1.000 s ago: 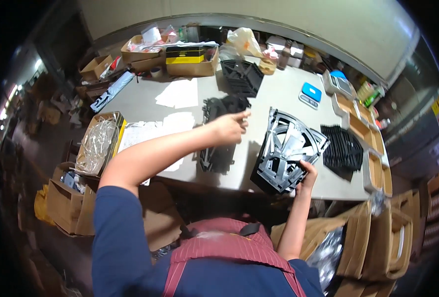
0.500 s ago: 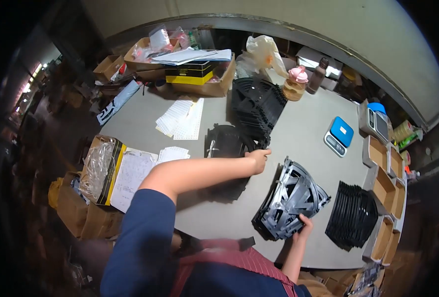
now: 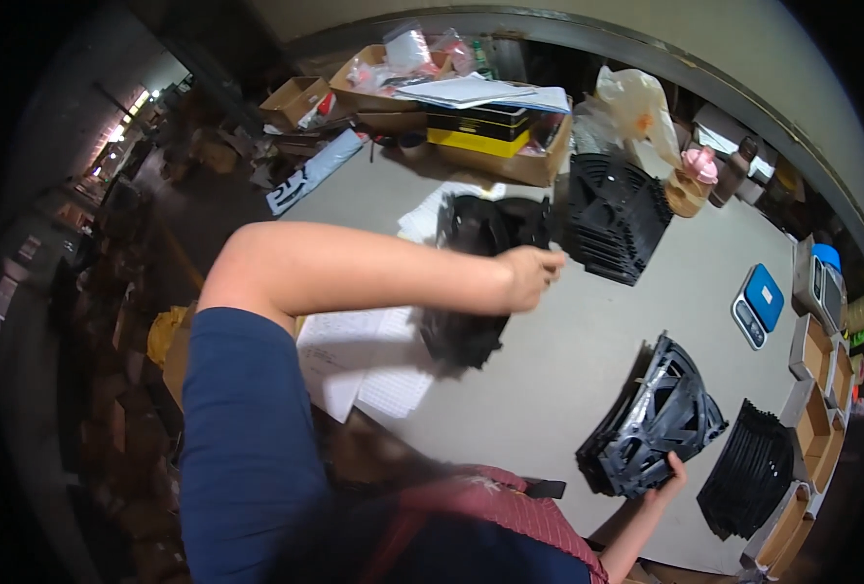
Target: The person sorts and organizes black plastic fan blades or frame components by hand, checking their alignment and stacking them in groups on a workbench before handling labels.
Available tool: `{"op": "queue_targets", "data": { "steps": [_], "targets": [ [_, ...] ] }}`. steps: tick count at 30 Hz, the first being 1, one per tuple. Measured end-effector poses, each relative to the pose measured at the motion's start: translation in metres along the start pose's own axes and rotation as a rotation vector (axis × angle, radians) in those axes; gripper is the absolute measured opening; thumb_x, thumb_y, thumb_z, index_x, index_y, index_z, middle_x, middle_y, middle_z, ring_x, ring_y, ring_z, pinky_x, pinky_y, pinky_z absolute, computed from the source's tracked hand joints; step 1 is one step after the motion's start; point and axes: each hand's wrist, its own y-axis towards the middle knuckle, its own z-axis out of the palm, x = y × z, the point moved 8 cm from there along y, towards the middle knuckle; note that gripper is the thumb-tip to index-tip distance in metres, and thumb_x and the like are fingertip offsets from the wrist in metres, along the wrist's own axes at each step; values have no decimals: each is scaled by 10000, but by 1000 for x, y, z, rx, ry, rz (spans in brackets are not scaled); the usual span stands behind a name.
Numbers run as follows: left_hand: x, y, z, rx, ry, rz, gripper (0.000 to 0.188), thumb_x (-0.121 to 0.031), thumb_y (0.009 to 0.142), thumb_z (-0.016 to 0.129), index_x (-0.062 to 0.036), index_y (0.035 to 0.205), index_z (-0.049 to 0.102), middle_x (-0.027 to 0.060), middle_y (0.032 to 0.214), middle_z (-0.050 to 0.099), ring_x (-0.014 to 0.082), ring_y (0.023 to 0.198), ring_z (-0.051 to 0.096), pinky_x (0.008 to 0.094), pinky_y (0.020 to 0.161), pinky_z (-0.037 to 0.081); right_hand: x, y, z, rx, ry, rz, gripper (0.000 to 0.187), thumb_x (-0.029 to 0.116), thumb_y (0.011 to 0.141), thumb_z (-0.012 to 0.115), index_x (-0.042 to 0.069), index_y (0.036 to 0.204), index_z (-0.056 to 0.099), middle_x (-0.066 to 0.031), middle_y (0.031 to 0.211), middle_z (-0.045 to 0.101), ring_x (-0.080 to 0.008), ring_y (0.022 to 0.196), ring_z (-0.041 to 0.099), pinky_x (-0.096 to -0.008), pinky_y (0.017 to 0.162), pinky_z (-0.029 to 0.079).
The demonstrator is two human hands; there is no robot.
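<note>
My left arm reaches across the table, and my left hand [image 3: 532,278] is closed at the right edge of a dark, curved black plastic part [image 3: 471,339]. My forearm covers much of that part, and blur hides its details and the exact grip. At the right, my right hand [image 3: 667,477] grips the lower right edge of a fan-shaped, shiny grey-black slatted plastic part [image 3: 651,428], which stands tilted on the table. A stack of black fan-shaped plastic parts [image 3: 615,214] lies beyond my left hand. To the right of my right hand is another stack of curved black parts [image 3: 748,472].
Papers [image 3: 339,365] lie at the left table edge. Cartons with a black-yellow box [image 3: 476,136] stand at the back, beside a plastic bag [image 3: 636,107], a pink-topped cup [image 3: 693,183] and a brown bottle [image 3: 734,173]. A blue scale [image 3: 763,300] and small cardboard trays [image 3: 809,428] line the right.
The view has swung left. My left hand and the black part have shifted left across the table, away from the back stack. My right hand stays on the grey-black part.
</note>
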Motion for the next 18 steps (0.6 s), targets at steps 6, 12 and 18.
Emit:
{"op": "queue_targets", "data": {
  "steps": [6, 12, 18],
  "targets": [
    [57, -113, 153, 348, 44, -131, 287, -288, 966, 536, -208, 978, 812, -1, 1277, 714, 211, 1430, 440, 524, 1281, 34, -17, -44, 30, -129, 0, -56, 570, 140, 772, 707, -44, 1300, 594, -167, 1230, 683, -344, 1099, 671, -465, 1030, 518],
    [34, -185, 368, 519, 122, -140, 286, -329, 962, 534, -200, 1055, 771, -16, 1079, 748, 176, 1213, 591, 602, 1271, -12, -51, -100, 79, -210, -32, -97, 548, 106, 740, 735, -32, 1257, 615, -126, 1131, 705, -296, 1035, 689, -417, 996, 534],
    [12, -186, 300, 65, -512, -510, 487, -164, 809, 694, -144, 1294, 672, 119, 1481, 523, 320, 1432, 407, 529, 1227, 191, -51, -126, 168, -184, -195, -283, 583, 81, 705, 704, -15, 1268, 590, -121, 1106, 699, -285, 944, 704, -389, 915, 564]
  ]
}}
